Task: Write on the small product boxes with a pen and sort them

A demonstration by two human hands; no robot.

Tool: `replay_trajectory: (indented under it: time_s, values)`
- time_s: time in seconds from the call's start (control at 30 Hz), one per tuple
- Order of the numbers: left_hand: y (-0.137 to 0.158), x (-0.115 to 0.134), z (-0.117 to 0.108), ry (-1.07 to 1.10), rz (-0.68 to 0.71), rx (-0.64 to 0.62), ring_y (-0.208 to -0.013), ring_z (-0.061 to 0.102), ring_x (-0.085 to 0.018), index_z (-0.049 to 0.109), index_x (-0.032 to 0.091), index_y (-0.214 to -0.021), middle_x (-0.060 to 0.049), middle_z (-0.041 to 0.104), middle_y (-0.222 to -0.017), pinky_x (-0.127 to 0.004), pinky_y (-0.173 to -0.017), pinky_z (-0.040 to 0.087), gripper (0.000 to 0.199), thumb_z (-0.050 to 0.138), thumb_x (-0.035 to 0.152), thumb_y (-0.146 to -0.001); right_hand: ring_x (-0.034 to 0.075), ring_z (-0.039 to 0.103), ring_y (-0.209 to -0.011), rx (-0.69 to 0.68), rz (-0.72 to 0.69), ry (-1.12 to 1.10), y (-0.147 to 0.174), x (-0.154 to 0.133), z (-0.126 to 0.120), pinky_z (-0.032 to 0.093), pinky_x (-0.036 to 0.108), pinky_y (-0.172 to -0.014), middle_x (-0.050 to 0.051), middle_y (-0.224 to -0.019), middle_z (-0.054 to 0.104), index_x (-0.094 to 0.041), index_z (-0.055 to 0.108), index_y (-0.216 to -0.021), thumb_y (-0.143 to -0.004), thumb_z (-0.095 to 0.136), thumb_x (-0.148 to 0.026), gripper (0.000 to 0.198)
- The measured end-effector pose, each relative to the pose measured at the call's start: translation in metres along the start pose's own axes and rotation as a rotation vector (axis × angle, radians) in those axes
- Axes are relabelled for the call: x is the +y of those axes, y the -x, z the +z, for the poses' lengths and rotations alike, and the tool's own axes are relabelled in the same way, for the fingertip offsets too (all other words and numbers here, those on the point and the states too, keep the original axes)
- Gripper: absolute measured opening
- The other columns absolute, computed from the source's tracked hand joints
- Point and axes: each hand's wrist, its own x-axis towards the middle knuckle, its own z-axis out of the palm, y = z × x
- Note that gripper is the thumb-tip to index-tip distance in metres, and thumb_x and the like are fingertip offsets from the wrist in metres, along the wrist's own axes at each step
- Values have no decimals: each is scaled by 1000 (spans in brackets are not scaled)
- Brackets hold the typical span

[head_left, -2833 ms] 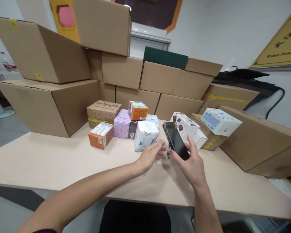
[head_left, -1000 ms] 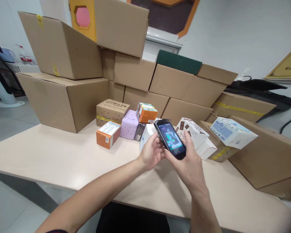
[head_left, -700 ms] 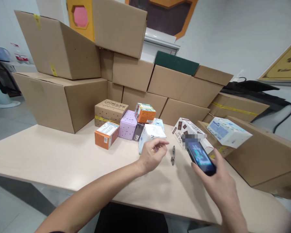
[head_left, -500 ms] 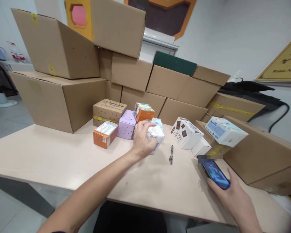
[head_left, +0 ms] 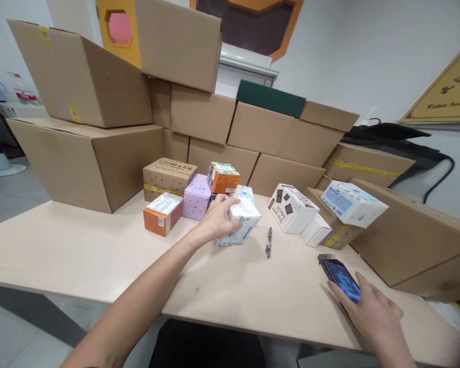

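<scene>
Near the middle of the table, my left hand (head_left: 219,219) grips a white-and-blue tissue pack (head_left: 242,225) from its left side, with fingers over the top. Behind it stand another light blue pack (head_left: 244,192) and an orange box (head_left: 224,179); a lilac box (head_left: 197,198) is just left of the hand. On the right, my right hand (head_left: 371,306) is closed round a smartphone (head_left: 344,281) whose lit screen faces up. Between the hands a pen (head_left: 269,243) lies on the table (head_left: 230,291).
A second orange box (head_left: 163,214) and a brown dotted carton (head_left: 169,179) stand at the left. Right of the pen are a "Super Meal" box (head_left: 292,209), a small white box (head_left: 316,230) and another tissue pack (head_left: 353,203) on a carton. Stacked cardboard boxes (head_left: 126,168) wall the back.
The tissue pack in my left hand now shows more of its printed front and sits slightly lower. My right hand, with the phone, has shifted a little lower and to the right.
</scene>
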Motion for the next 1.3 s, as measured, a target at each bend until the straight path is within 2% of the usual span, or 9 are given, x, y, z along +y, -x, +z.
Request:
replay_trajectory:
  time_s: [0.07,0.17,0.3,0.37,0.53,0.67,0.87,1.1,1.3]
  values:
    - [2,3,3,77,27,6,-122,50,-30,61,22,-128,-10,49,-127,-43,-106,40,61,72,26,-68,41,48,-133,16,-108,-167,3,-26,-8,34,56,-112,24,-138,56,-9,51,-139,-80,43,-73,88]
    - [1,3,10,294,35,-6,-114,56,-29,68,22,-116,-9,55,-123,-42,-102,44,59,82,27,-60,34,53,-130,-204,-190,-506,11,-81,-22,45,51,-105,16,-149,49,-21,42,-148,-82,56,-66,81]
    - [-2,1,19,822,-153,-161,-89,64,-23,68,19,-110,-8,67,-100,-37,-79,51,58,87,30,-56,30,52,-133,-591,-354,-953,23,-140,-31,48,48,-104,16,-157,38,-23,23,-157,-81,67,-57,94]
    - [-3,0,23,960,-258,-182,-83,65,-21,68,20,-107,-7,69,-96,-34,-73,50,54,87,31,-57,29,48,-137,-664,-404,-1123,26,-151,-29,47,46,-106,15,-158,37,-24,25,-156,-81,69,-53,92]
    - [2,-4,46,1093,-379,-93,-83,64,-19,62,22,-105,-7,65,-104,-31,-66,53,49,80,47,-67,30,64,-113,-547,-203,-1321,16,-154,-21,58,42,-85,13,-141,58,-24,40,-149,-79,73,-48,81]
    - [8,-10,69,1081,-516,6,-75,61,-14,52,26,-116,-6,55,-113,-25,-58,51,46,59,57,-83,28,67,-94,-329,-126,-1243,-17,-176,-31,58,39,-69,11,-122,66,-23,53,-140,-74,73,-53,75]
    - [13,-17,89,999,-573,-16,-60,54,-9,53,20,-103,-4,55,-94,-18,-47,39,30,57,45,-86,32,59,-108,183,-219,-825,-81,-245,-32,47,48,-96,17,-124,60,-15,58,-135,-71,69,-54,75]
    - [14,-20,96,914,-578,-19,-57,51,-8,52,20,-98,-2,55,-87,-18,-45,35,22,52,40,-89,35,53,-118,100,-372,-641,-103,-295,4,41,49,-100,24,-131,51,-13,47,-143,-77,63,-55,79]
    - [16,-22,100,878,-555,-26,-58,51,-9,53,20,-95,-2,57,-87,-19,-47,36,24,53,43,-89,28,57,-106,180,-370,-721,-111,-266,11,45,45,-96,22,-135,51,-12,44,-144,-84,52,-48,70]
